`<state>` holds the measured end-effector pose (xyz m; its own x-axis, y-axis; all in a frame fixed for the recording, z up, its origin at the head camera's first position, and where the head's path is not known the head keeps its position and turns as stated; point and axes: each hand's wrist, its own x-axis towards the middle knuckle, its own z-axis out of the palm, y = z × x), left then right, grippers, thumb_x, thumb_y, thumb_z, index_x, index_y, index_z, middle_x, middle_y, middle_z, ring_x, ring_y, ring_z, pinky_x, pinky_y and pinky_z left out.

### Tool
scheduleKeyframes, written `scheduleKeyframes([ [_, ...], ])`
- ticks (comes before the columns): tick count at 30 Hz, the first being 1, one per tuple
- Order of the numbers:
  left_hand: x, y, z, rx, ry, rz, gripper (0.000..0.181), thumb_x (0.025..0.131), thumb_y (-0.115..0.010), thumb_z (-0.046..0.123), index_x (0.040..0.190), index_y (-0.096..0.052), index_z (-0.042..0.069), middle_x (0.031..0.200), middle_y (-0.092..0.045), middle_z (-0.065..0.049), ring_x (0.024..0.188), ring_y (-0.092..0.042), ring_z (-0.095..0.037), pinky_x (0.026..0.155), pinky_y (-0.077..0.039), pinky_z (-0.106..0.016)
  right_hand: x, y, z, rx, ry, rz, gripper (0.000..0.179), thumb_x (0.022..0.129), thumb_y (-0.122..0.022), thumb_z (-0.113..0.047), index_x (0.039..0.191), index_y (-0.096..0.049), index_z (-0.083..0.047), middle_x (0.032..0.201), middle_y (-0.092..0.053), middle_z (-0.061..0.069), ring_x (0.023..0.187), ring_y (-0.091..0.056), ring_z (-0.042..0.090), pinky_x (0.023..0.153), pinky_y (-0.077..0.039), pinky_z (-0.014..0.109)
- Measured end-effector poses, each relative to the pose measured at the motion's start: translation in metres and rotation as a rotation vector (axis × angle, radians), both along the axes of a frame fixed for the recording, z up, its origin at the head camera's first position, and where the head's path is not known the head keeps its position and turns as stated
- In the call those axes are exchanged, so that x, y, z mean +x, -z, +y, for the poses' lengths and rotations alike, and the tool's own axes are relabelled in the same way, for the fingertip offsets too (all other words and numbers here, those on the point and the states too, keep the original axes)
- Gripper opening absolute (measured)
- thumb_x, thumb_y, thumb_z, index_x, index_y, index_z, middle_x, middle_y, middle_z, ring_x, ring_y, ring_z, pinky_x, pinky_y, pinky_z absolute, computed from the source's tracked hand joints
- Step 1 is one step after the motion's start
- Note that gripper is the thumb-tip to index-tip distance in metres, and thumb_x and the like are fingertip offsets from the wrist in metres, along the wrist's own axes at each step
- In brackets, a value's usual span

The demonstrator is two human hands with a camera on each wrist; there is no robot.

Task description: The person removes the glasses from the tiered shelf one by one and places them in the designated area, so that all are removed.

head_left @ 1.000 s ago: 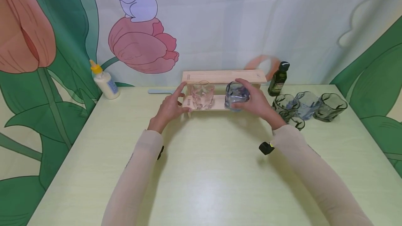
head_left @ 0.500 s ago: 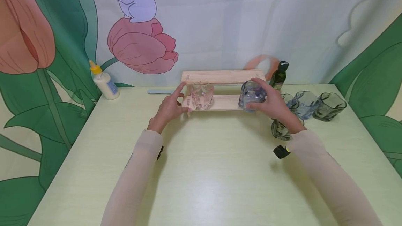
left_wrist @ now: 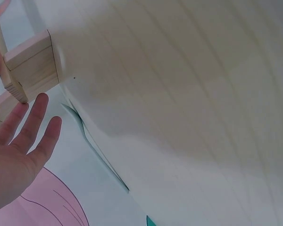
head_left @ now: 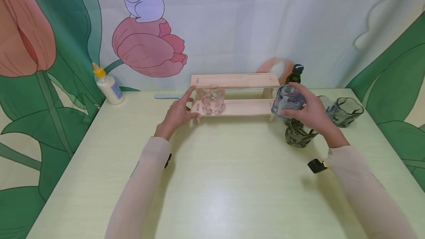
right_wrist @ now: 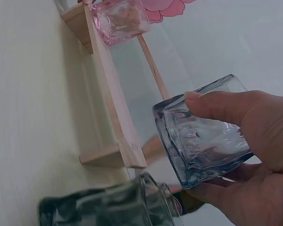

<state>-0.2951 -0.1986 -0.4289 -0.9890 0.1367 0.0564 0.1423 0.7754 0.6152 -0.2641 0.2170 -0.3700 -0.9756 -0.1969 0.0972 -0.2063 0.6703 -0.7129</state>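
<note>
While the right hand (head_left: pixel 313 111) holds a blue-tinted tumbler (head_left: pixel 286 102) raised beside the right end of the two-tier wooden rack (head_left: pixel 247 108), the left hand (head_left: pixel 177 115) stands at the rack's left end. Its fingers (left_wrist: pixel 32 125) are spread apart and close about no glass; they reach the end of the rack, probably to steady it, though firm contact cannot be told.

The right fingers are clamped on the blue-tinted tumbler, thumb on the near side and the others behind, which seems to suit its wavy wall and leaves the base free. A pink tumbler (head_left: pixel 213 100) stands upright on the rack's lower tier, towards the left end, apparently well supported by the flat board.

To the rack's right, on the worktop (head_left: pixel 212 180), are a smoky grey tumbler (head_left: pixel 299 134), nearer the person, and a dark-tinted tumbler (head_left: pixel 345 111), farther right. A dark green bottle (head_left: pixel 296 73) is just beyond its right end, partly hidden. Left of the rack stands a glue bottle (head_left: pixel 109 87), well apart.
</note>
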Motion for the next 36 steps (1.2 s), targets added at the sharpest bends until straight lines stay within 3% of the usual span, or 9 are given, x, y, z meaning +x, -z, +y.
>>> scheduleKeyframes([
  [7, 0.001, -0.002, 0.000, -0.013, 0.006, 0.015, 0.104, 0.082, -0.083, 0.021, 0.159, -0.015, 0.038, 0.140, -0.059, -0.011, 0.103, -0.069, -0.032, 0.080, -0.053, -0.046, 0.010, -0.002, 0.027, -0.003, 0.044, -0.020, 0.096, 0.086, -0.080, -0.032, 0.160, -0.020, -0.027, 0.164, -0.024, 0.021, 0.146, -0.026, 0.051, 0.103, -0.031, 0.073],
  [16, 0.002, -0.003, 0.000, -0.004, 0.003, 0.007, 0.103, 0.083, -0.083, 0.020, 0.158, -0.016, 0.039, 0.139, -0.060, -0.011, 0.103, -0.069, -0.032, 0.082, -0.053, -0.047, 0.025, -0.003, 0.057, 0.027, 0.121, -0.025, 0.098, 0.086, -0.078, -0.038, 0.161, -0.016, -0.030, 0.164, -0.019, 0.025, 0.144, -0.023, 0.056, 0.100, -0.029, 0.075],
  [22, 0.003, -0.003, 0.000, -0.004, 0.008, 0.004, 0.103, 0.083, -0.082, 0.021, 0.159, -0.015, 0.039, 0.140, -0.059, -0.011, 0.103, -0.069, -0.033, 0.081, -0.053, -0.047, 0.032, 0.002, 0.075, 0.025, 0.148, -0.002, 0.097, 0.087, -0.078, -0.034, 0.161, -0.016, -0.027, 0.163, -0.020, 0.027, 0.146, -0.020, 0.056, 0.100, -0.027, 0.076],
  [28, 0.003, -0.003, 0.000, -0.005, 0.011, 0.004, 0.103, 0.084, -0.082, 0.021, 0.159, -0.014, 0.039, 0.141, -0.058, -0.012, 0.104, -0.068, -0.033, 0.080, -0.053, -0.046, 0.037, 0.006, 0.088, 0.039, 0.166, 0.007, 0.096, 0.088, -0.077, -0.038, 0.161, -0.015, -0.029, 0.166, -0.016, 0.022, 0.146, -0.017, 0.056, 0.099, -0.026, 0.077],
  [36, 0.002, -0.001, -0.001, 0.001, 0.007, -0.002, 0.104, 0.083, -0.082, 0.021, 0.159, -0.014, 0.041, 0.141, -0.058, -0.011, 0.104, -0.068, -0.032, 0.078, -0.053, -0.043, 0.044, 0.010, 0.100, 0.024, 0.193, -0.014, 0.098, 0.088, -0.077, -0.037, 0.161, -0.014, -0.028, 0.161, -0.022, 0.029, 0.144, -0.020, 0.058, 0.097, -0.027, 0.076],
])
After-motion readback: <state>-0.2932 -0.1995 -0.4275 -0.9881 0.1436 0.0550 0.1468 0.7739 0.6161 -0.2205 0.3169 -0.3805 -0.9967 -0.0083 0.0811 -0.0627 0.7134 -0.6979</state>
